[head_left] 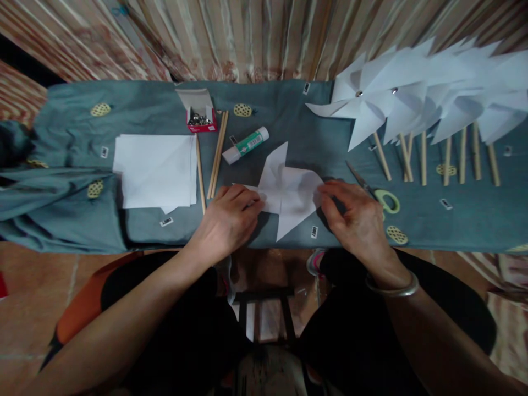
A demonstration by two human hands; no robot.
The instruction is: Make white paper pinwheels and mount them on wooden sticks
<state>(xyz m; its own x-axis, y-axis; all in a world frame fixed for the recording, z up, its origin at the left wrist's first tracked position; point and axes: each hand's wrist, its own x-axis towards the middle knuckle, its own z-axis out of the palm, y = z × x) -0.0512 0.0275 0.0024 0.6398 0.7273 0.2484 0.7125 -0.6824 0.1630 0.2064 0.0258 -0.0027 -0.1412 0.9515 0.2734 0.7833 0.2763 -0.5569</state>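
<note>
A white paper pinwheel (pixel 291 190) lies on the cloth-covered table in front of me, its four-way blades spread and no stick on it. My left hand (pixel 231 217) grips its left blade between thumb and fingers. On the other side, my right hand (pixel 355 212) pinches the edge of the right blade. Scissors (pixel 388 202) with green handles rest just behind my right hand, partly hidden by it. A glue stick (pixel 246 145) with a green label lies beyond the paper.
At left is a stack of white paper (pixel 154 170). Wooden sticks (pixel 218 157) lie beside it, near an open red box (pixel 201 118) of metal pins. Several finished pinwheels (pixel 429 91) on sticks overlap at the right. A curtain (pixel 247 38) hangs behind the table.
</note>
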